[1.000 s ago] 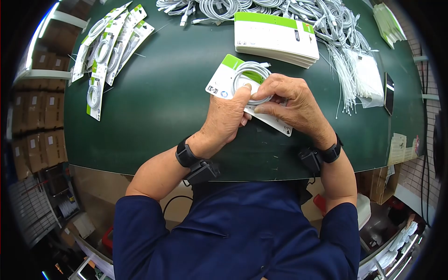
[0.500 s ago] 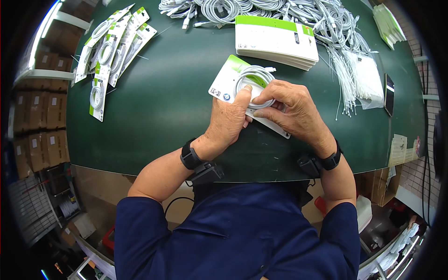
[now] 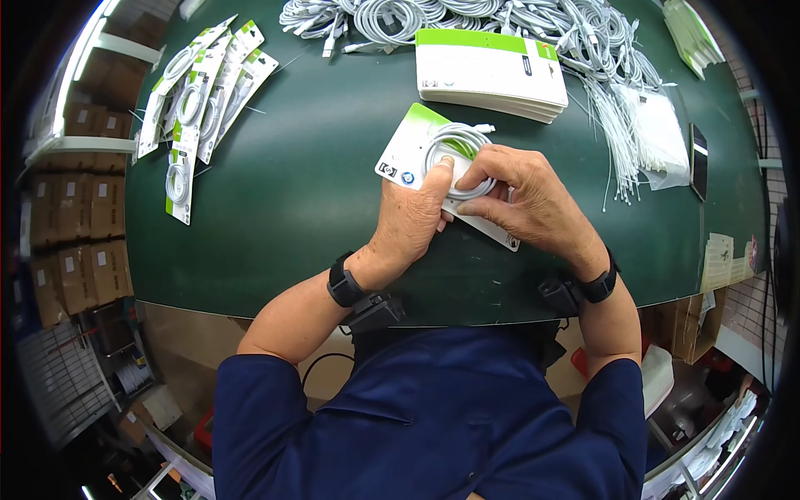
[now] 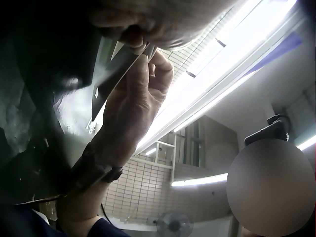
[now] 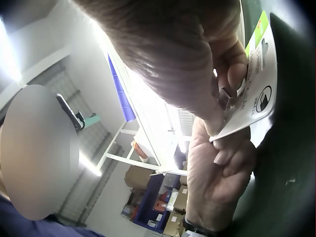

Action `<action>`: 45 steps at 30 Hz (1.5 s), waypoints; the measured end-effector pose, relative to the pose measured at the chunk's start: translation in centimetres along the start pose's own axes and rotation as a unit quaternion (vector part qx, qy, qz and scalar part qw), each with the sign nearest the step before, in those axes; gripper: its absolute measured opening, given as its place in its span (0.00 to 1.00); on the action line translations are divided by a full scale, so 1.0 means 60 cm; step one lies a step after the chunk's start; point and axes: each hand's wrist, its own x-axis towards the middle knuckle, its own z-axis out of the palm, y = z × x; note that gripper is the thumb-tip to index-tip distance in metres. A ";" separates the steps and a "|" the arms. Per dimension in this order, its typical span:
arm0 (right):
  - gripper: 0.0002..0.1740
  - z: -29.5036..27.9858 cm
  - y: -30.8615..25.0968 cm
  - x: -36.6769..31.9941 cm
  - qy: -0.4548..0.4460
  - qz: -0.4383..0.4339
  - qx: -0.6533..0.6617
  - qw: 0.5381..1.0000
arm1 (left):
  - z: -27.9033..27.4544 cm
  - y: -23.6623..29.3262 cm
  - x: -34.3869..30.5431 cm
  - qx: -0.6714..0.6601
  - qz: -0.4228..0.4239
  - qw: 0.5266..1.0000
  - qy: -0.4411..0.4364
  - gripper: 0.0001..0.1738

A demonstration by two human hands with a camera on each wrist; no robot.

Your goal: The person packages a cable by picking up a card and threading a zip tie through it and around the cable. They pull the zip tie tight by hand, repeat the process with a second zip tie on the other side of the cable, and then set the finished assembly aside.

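In the head view a white and green packaging card [image 3: 397, 155] is held tilted over the table, with a coiled white cable [image 3: 457, 133] lying against its face. My left hand [image 3: 406, 218] grips the card and coil, thumb on top and fingers underneath. The right hand [image 3: 533, 198] pinches the coil's right side with thumb and index finger; the cable's metal-tipped plug shows at the top of the loop. From the right wrist, the card's lower end [image 5: 264, 84] and a metal plug [image 5: 226, 98] beneath my right fingers are visible.
A stack of blank cards [image 3: 492, 71] stands just beyond the hands on the green table [image 3: 308, 192]. Behind it lies a heap of coiled cables [image 3: 392, 21]. Cable ties [image 3: 615, 154] and a phone [image 3: 698, 162] are at right, finished-looking carded cables [image 3: 190, 104] at left.
The card and coil have shifted slightly right and down in the head view, both hands keeping their hold. The whole table has shifted a little in view too.
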 end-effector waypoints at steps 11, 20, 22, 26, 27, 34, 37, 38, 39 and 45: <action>0.11 0.001 0.002 -0.003 -0.002 0.008 0.030 1.000 | -0.004 -0.001 0.003 0.015 -0.008 1.000 -0.009 0.15; 0.15 0.004 0.007 -0.001 0.010 -0.050 -0.025 0.998 | 0.001 0.000 -0.001 0.004 0.027 0.999 0.018 0.12; 0.16 0.003 0.006 -0.001 0.012 -0.077 -0.043 0.996 | 0.003 0.003 -0.005 0.002 0.032 0.999 0.020 0.12; 0.16 0.004 0.006 0.002 0.027 -0.150 -0.073 0.986 | 0.001 0.000 -0.015 0.020 0.058 0.998 0.032 0.12; 0.16 0.000 0.001 0.000 0.017 -0.140 -0.066 0.988 | -0.002 -0.002 -0.016 0.030 0.063 0.997 0.034 0.12; 0.16 0.000 -0.001 -0.001 0.038 -0.161 -0.073 0.984 | 0.009 0.010 -0.012 0.022 0.094 0.995 0.038 0.12; 0.16 -0.001 0.000 0.002 0.062 -0.204 -0.096 0.972 | 0.004 0.011 -0.007 -0.006 0.086 0.996 0.034 0.12; 0.15 0.003 -0.001 0.000 0.062 -0.182 -0.087 0.977 | 0.003 0.009 -0.005 -0.020 0.077 0.996 0.032 0.12; 0.14 0.006 -0.001 -0.001 0.062 -0.161 -0.079 0.982 | 0.001 0.008 -0.005 -0.016 0.069 0.997 0.026 0.13; 0.12 0.000 -0.014 -0.003 0.024 0.009 -0.007 1.000 | -0.001 0.003 0.003 0.013 0.028 1.000 0.003 0.15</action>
